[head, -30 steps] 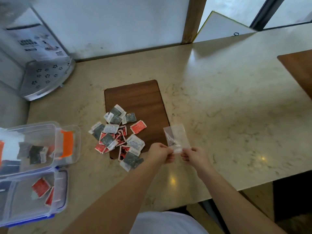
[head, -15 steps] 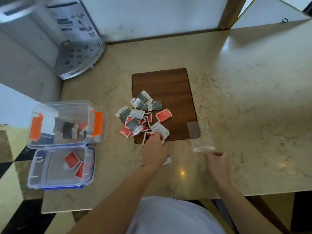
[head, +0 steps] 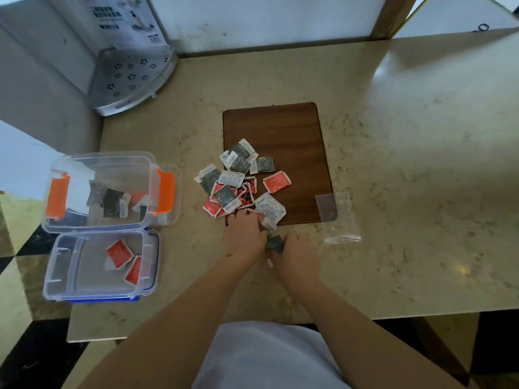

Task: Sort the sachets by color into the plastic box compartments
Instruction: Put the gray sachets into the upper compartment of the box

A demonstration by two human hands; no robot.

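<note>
A pile of red, dark grey and white sachets (head: 241, 183) lies half on a brown wooden board (head: 280, 127). My left hand (head: 243, 236) rests palm down on the pile's near edge, and its fingertips are hidden. Just to its right, my right hand (head: 295, 258) pinches a dark grey sachet (head: 273, 244) low over the counter. At the left stand two clear plastic box compartments. The far one (head: 98, 160), with orange latches, holds dark sachets (head: 112, 202). The near one (head: 67, 276) holds red sachets (head: 120, 254).
An empty clear plastic bag (head: 341, 220) lies on the marble counter (head: 407, 178) right of the board. A white perforated corner shelf (head: 132, 77) stands at the back left. The counter's front edge is close to my body, and the boxes sit near its left edge.
Both hands let go of the clear bag, which now lies on the counter. My left hand went to the pile. My right hand moved left and took a dark sachet.
</note>
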